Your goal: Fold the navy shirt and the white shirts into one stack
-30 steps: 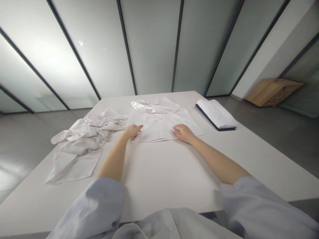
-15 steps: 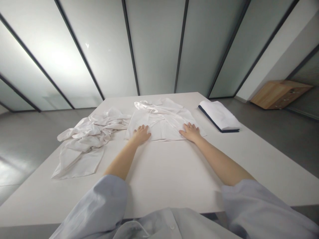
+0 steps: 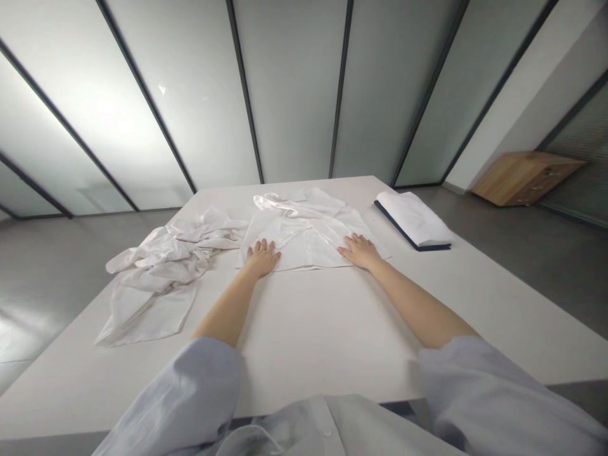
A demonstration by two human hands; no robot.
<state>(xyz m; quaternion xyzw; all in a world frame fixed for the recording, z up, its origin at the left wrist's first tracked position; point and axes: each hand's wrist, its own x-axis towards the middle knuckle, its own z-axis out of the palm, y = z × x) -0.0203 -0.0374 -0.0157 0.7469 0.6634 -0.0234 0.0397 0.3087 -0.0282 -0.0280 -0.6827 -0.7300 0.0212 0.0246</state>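
At the bottom of the frame the person's pale blue sleeves [image 3: 199, 386] frame two bare forearms reaching up the white table [image 3: 308, 329]. The left hand [image 3: 261, 258] lies flat with fingers spread on the near left corner of a white shirt [image 3: 308, 231]; the right hand [image 3: 361, 251] lies flat, fingers spread, on its near right edge. The shirt sits at the frame's centre, its long axis running away from the person, with the collar end farthest. No writing or label can be read on it. Half a second earlier both hands lay slightly farther right. Left of centre lies a crumpled white garment [image 3: 161, 266]; at upper right, a folded white stack [image 3: 412, 218] with a dark underside.
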